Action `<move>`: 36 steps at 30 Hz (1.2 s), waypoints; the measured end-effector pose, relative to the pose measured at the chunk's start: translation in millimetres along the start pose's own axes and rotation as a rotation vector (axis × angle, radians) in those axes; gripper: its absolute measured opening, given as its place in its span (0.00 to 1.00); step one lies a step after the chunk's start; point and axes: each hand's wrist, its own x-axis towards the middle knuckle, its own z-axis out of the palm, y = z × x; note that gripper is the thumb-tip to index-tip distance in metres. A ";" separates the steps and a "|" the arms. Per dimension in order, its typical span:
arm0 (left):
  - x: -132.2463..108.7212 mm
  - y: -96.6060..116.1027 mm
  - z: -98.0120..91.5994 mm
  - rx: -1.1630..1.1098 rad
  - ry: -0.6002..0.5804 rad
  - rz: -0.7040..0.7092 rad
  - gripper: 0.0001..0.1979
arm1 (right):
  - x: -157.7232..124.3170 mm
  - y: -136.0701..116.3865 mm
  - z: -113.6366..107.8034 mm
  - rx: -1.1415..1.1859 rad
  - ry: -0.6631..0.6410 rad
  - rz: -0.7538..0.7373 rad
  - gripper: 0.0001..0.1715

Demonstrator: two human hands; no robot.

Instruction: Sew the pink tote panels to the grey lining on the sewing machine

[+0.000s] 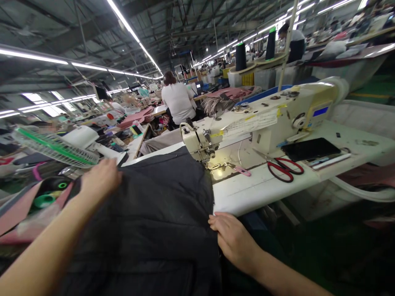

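A large piece of black fabric (160, 209) lies spread over the left part of a white sewing table (265, 189) and toward me. My left hand (100, 181) rests on its far left edge, fingers curled over the cloth. At the fabric's right edge near the table's front, my right hand (231, 238) pinches the cloth. The fabric's far end reaches the needle area of a cream sewing machine (262, 119).
Red-handled scissors (285, 168), a black phone (310, 149) and a pink tool (242, 170) lie on the table right of the needle. A green-rimmed fan (55, 148) stands at left. A person in white (178, 100) sits ahead with their back to me. Dark thread cones (240, 56) stand behind the machine.
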 end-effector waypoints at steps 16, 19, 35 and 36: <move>-63.9 140.3 78.9 -0.277 -0.550 0.699 0.27 | -1.2 5.9 -30.5 -0.129 -0.025 -0.176 0.18; -66.6 147.0 76.6 -0.282 -0.517 0.684 0.27 | -2.4 8.4 -29.7 -0.114 -0.029 -0.161 0.18; -50.2 157.6 82.1 -0.270 -0.426 0.706 0.23 | 8.7 39.0 -36.8 -0.025 -0.087 -0.144 0.18; -47.9 157.9 83.0 -0.267 -0.426 0.699 0.24 | 10.9 42.2 -37.1 -0.020 -0.090 -0.145 0.18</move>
